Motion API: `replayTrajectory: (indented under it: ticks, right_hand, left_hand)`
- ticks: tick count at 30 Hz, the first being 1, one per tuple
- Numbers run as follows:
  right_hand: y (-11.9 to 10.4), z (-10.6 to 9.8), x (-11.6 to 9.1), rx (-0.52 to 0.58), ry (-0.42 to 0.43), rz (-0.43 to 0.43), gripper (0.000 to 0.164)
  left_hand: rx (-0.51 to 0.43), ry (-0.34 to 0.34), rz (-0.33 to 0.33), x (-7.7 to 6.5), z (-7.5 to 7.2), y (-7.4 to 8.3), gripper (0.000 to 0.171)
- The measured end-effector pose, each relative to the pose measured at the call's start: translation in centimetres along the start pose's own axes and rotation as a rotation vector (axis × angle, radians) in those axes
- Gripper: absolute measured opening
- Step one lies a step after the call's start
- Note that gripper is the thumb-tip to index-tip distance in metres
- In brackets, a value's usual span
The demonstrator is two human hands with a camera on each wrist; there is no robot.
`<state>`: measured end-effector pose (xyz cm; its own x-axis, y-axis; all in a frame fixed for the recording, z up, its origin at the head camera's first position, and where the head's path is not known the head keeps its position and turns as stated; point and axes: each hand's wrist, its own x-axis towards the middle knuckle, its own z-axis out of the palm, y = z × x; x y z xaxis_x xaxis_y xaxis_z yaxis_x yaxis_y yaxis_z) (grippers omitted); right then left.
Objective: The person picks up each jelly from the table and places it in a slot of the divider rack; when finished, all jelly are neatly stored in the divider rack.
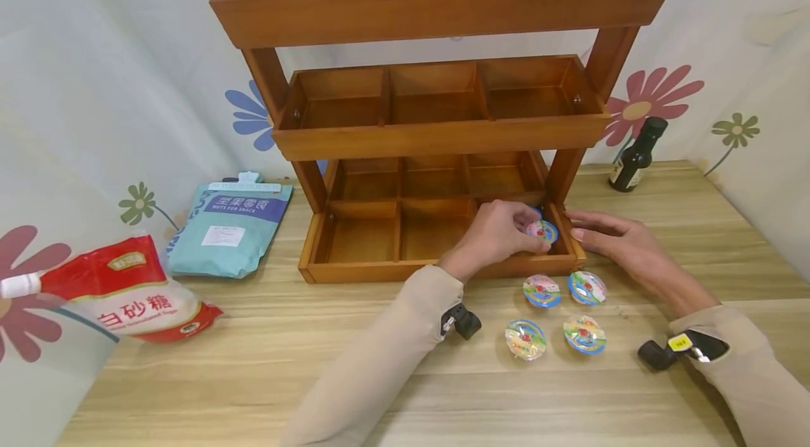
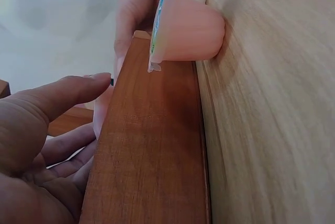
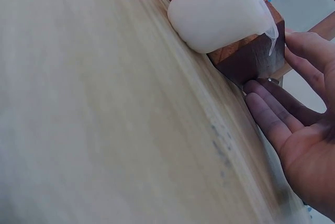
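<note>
One sugar bag [image 1: 136,292] lies at the far left, its print reading 白砂糖, with smaller English below that seems to end in "Granulated Sugar". Next comes a teal pouch [image 1: 221,250] whose purple band says 坚果零食 and "NUTS FOR SNACK"; its white sticker is too small to read. Right of it stands the wooden rack [image 1: 443,141], three tiers of bins. The left hand [image 1: 490,240] reaches into the bottom tier's front right bin and appears to pinch a cup [image 1: 543,231] there between thumb and fingers. A sliver of blue [image 1: 537,209] behind may be another lid. Progress looks partial: this cup is at the bin, though seemingly not yet let go, while four cups [image 1: 525,339] remain on the table [image 1: 253,377] just in front of the rack, lids up, their lettering illegible at this size. The right hand [image 1: 626,250], fingers extended and holding nothing, touches the rack's right end from outside. A yellow tag [image 1: 680,342] at that wrist carries tiny marks. Farthest right, a dark bottle [image 1: 635,159] stands behind, its label unreadable.
</note>
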<state>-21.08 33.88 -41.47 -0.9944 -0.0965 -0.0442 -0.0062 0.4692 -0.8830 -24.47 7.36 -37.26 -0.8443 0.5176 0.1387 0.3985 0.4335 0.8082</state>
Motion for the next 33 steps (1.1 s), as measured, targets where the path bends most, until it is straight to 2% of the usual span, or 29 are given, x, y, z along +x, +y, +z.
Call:
replayTrajectory:
  ticks: [11, 19, 29, 33]
  right_hand:
    - [0.12, 0.13, 0.08, 0.03, 0.004, -0.01, 0.056]
    - [0.03, 0.1, -0.03, 0.029, 0.008, -0.011, 0.056]
    - [0.16, -0.05, -0.09, 0.033, -0.001, -0.036, 0.058]
    - [0.09, -0.04, -0.02, 0.019, 0.002, -0.016, 0.058]
  left_hand:
    - [0.086, -0.028, -0.024, 0.1, 0.24, -0.16, 0.044]
    - [0.082, -0.038, -0.04, 0.23, 0.32, -0.35, 0.043]
    - [0.12, -0.066, -0.048, 0.72, 0.46, -0.44, 0.042]
    - [0.13, -0.077, -0.057, 0.77, 0.38, -0.38, 0.041]
